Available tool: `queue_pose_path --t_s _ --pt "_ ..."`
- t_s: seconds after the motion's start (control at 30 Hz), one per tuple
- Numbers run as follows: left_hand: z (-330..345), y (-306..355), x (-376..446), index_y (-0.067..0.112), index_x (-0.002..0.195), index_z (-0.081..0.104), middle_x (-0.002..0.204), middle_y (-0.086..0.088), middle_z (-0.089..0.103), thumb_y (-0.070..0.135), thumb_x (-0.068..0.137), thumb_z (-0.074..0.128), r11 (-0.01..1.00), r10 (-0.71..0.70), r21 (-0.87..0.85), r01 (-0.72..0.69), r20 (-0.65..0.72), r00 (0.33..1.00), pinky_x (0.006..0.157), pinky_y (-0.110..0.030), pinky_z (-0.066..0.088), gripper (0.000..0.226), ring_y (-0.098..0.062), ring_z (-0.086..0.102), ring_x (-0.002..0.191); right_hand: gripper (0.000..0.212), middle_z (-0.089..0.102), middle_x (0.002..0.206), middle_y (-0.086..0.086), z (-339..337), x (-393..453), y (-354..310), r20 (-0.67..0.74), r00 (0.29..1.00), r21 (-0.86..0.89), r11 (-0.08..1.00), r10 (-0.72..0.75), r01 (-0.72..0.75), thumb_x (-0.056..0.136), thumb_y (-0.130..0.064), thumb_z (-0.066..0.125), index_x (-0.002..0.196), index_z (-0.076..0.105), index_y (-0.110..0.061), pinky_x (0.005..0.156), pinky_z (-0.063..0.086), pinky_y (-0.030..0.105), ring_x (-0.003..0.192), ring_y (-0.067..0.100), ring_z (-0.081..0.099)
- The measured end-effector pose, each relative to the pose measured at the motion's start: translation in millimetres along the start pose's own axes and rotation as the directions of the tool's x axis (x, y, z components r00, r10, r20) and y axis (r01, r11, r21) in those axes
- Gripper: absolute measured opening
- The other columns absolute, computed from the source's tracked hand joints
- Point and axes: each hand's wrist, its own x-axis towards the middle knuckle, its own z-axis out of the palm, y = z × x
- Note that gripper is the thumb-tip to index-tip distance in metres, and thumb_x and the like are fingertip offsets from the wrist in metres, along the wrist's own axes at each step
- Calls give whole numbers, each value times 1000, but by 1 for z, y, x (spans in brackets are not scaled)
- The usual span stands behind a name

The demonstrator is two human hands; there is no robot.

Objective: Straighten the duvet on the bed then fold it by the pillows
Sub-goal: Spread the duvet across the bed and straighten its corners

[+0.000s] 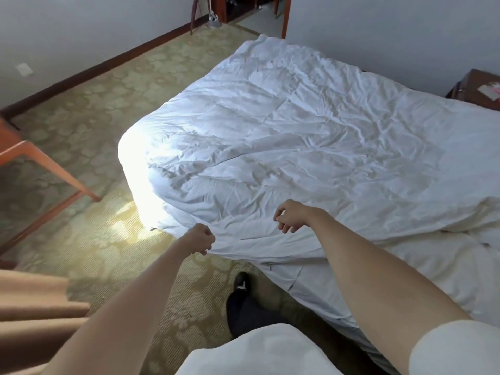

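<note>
A wrinkled white duvet point(284, 136) lies spread over the bed, its near edge hanging at the side where I stand. My left hand point(200, 239) is curled at that near edge and seems to pinch the fabric. My right hand point(288, 217) hovers just above the duvet a little farther in, fingers loosely curled with nothing in them. At the right the duvet's edge is rumpled and the white bed sheet point(422, 269) shows below it. No pillows are in view.
An orange wooden chair point(40, 163) stands on the patterned carpet point(102, 109) to the left. A tan curtain point(29, 309) hangs at the bottom left. A dark nightstand point(476, 85) sits beyond the bed at the right. My dark shoe point(241, 283) is beside the bed.
</note>
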Motion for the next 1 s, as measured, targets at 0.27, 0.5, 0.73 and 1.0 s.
queue_pose_path --t_s 0.27,0.5,0.73,1.0 --pt "-97 -46 50 4 105 60 81 -4 68 17 94 50 995 -97 -7 97 -31 995 48 -22 35 20 -16 64 60 21 71 92 10 1 105 -121 66 996 -39 997 -60 62 97 -11 44 108 62 -9 68 56 28 79 20 70" --pt "-207 -80 82 2 103 64 87 -11 71 13 96 51 983 -157 -126 131 -218 963 49 -22 40 18 -20 64 61 19 71 95 16 2 170 -258 144 967 -97 970 -209 224 99 -12 46 107 63 -6 66 52 28 77 22 68" --pt "-262 -112 124 6 100 63 86 -10 72 14 95 52 962 -185 -233 139 -189 964 48 -23 39 15 -21 67 64 21 71 95 15 12 222 -330 182 965 -224 948 -186 225 98 -9 46 106 65 -6 65 53 27 77 22 68" --pt "-364 -171 206 7 100 64 82 -6 71 13 94 51 978 -107 -190 85 -106 989 49 -22 39 16 -19 67 65 18 70 92 11 39 293 -420 92 991 -253 961 -94 115 96 -12 47 97 64 -12 63 52 26 73 18 65"
